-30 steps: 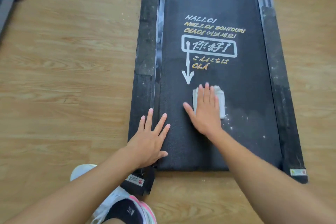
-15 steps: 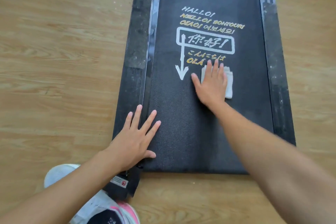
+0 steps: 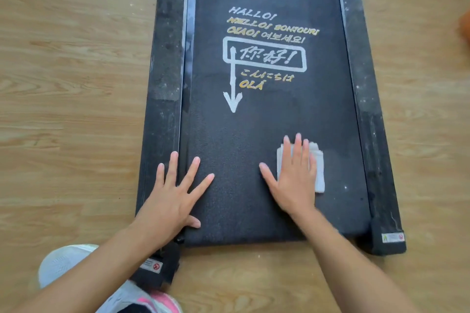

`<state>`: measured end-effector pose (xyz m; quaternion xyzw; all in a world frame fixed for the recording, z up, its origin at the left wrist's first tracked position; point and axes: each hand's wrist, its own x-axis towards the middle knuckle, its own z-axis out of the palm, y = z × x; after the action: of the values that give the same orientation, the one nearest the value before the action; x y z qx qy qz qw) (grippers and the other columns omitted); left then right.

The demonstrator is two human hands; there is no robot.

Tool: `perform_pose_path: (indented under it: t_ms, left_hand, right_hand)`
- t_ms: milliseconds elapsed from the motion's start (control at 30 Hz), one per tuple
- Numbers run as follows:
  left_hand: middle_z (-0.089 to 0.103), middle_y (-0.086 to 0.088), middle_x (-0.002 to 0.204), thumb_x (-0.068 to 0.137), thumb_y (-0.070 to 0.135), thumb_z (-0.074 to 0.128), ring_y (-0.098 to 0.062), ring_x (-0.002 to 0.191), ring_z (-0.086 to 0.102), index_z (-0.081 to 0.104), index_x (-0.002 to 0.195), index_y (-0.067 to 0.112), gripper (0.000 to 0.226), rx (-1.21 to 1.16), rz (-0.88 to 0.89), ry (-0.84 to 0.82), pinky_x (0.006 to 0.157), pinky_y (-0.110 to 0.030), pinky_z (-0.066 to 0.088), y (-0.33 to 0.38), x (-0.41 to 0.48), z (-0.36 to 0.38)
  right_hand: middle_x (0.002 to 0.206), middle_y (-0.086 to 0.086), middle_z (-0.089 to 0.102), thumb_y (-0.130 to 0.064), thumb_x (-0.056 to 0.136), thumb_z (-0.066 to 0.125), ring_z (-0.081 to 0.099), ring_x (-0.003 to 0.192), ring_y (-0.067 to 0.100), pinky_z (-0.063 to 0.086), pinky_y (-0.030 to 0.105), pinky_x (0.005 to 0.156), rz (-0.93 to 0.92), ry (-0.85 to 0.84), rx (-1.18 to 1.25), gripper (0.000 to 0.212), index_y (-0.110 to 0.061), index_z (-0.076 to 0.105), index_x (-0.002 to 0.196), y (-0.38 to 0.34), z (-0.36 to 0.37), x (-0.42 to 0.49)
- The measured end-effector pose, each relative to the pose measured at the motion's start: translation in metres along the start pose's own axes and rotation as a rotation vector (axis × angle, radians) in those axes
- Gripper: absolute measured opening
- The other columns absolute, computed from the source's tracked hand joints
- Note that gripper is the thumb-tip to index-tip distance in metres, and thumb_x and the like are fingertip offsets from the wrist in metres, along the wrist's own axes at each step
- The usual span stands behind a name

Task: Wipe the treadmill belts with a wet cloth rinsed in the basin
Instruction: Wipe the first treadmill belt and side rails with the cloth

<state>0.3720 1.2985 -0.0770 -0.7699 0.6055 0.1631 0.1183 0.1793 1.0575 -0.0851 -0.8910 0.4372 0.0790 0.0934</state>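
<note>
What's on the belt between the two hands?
Nothing: in the head view, only bare black belt lies between the left hand and the right hand, which presses the white cloth.

On the belt (image 3: 267, 122), cloth (image 3: 319, 173) under right hand (image 3: 295, 180); left hand (image 3: 173, 198) to its left, over belt edge and side rail (image 3: 165, 58)

Looking down at a black treadmill belt (image 3: 254, 129) on a light wood floor (image 3: 63, 84). Right hand (image 3: 295, 180) flat on a folded white cloth (image 3: 319, 173), fingers straight, pressing it onto the belt near the close end. Left hand (image 3: 175, 198) flat too, fingers spread wide, partly on the belt and partly on the left side rail (image 3: 165, 58). Farther up the belt, white and yellow hello words (image 3: 264, 56) and a white arrow (image 3: 232, 99) pointing toward the hands. Dusty white specks on the right side rail (image 3: 363, 84). White and pink shoe (image 3: 61, 267) at the bottom left, on the floor.
</note>
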Motion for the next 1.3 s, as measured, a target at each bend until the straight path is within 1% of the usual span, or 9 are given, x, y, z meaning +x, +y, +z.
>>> perform_pose_path:
  t_ms: [167,300,400,467,567,833,1033,1133,1300]
  left_hand:
    - [0.003,-0.015,0.173,0.067,0.083,0.071,-0.062,0.152,-0.003,0.002,0.163,0.035,0.128,0.006,-0.044,-0.053,0.117,-0.074,0.025,0.003,-0.002,0.001]
    - [-0.026,-0.012,0.168,0.077,0.084,0.060,-0.060,0.151,-0.020,-0.024,0.155,0.036,0.125,0.005,-0.081,-0.070,0.121,-0.071,0.016,0.010,0.000,-0.001]
    - [0.002,-0.017,0.173,0.061,0.079,0.080,-0.064,0.151,-0.004,0.008,0.163,0.031,0.134,-0.033,-0.084,-0.088,0.112,-0.076,0.024,0.008,0.002,0.000]
    - [-0.003,-0.019,0.172,0.065,0.078,0.079,-0.065,0.150,-0.007,0.004,0.163,0.030,0.132,-0.017,-0.076,-0.086,0.112,-0.077,0.021,0.010,0.004,-0.001]
    - [-0.021,-0.020,0.169,0.077,0.078,0.067,-0.067,0.147,-0.017,-0.018,0.159,0.031,0.126,0.011,-0.067,-0.038,0.115,-0.077,0.015,0.014,0.004,-0.001]
    - [0.031,-0.024,0.166,0.042,0.068,0.095,-0.069,0.145,0.020,0.037,0.158,0.022,0.137,-0.011,-0.037,-0.004,0.098,-0.083,0.036,0.006,0.002,0.001]
    - [0.038,-0.024,0.163,0.035,0.066,0.098,-0.069,0.143,0.024,0.044,0.154,0.022,0.137,-0.080,-0.037,-0.017,0.094,-0.084,0.039,0.006,0.001,-0.007]
    - [0.034,-0.022,0.165,0.036,0.069,0.096,-0.067,0.146,0.020,0.038,0.156,0.024,0.140,-0.092,-0.055,-0.069,0.098,-0.082,0.037,0.008,0.000,-0.009]
    - [0.039,-0.024,0.162,0.024,0.066,0.099,-0.070,0.142,0.027,0.054,0.150,0.020,0.141,-0.147,-0.028,-0.038,0.092,-0.083,0.037,0.005,0.004,-0.001]
  right_hand:
    - [0.177,0.006,-0.011,-0.086,0.093,0.021,-0.014,0.162,0.025,-0.003,0.052,0.131,0.039,-0.066,0.039,0.101,-0.023,-0.002,0.169,0.012,-0.048,0.152]
    - [0.176,0.003,-0.016,-0.084,0.095,0.024,-0.020,0.161,0.023,0.000,0.053,0.131,-0.012,-0.075,0.037,0.101,-0.022,-0.006,0.169,0.032,-0.028,0.064]
    - [0.176,0.001,-0.015,-0.078,0.100,0.025,-0.016,0.162,0.024,0.006,0.053,0.130,0.020,-0.081,0.054,0.095,-0.019,-0.002,0.169,0.050,0.002,-0.093]
    - [0.177,0.000,-0.012,-0.078,0.101,0.022,-0.012,0.163,0.025,0.007,0.052,0.128,0.015,-0.107,0.086,0.093,-0.018,0.003,0.169,0.057,0.011,-0.146]
    - [0.176,-0.001,-0.014,-0.081,0.098,0.018,-0.015,0.162,0.020,0.000,0.048,0.130,0.021,-0.110,0.063,0.095,-0.021,0.002,0.169,0.056,0.005,-0.096]
    - [0.177,0.003,-0.008,-0.087,0.091,0.022,-0.011,0.163,0.023,0.000,0.053,0.131,0.044,-0.038,0.020,0.100,-0.028,0.002,0.169,0.065,-0.052,0.161]
    - [0.175,-0.003,-0.022,-0.080,0.097,0.025,-0.025,0.160,0.019,-0.002,0.053,0.131,0.028,-0.099,0.060,0.095,-0.027,-0.007,0.168,0.101,-0.018,-0.029]
    - [0.176,-0.001,-0.016,-0.075,0.099,0.030,-0.014,0.163,0.025,0.000,0.049,0.131,-0.019,-0.164,0.035,0.093,-0.022,0.002,0.169,0.117,-0.003,-0.140]
    - [0.177,0.003,-0.009,-0.076,0.101,0.014,-0.008,0.163,0.024,0.004,0.050,0.131,-0.203,-0.131,-0.083,0.088,-0.022,0.007,0.170,0.141,-0.024,0.001]
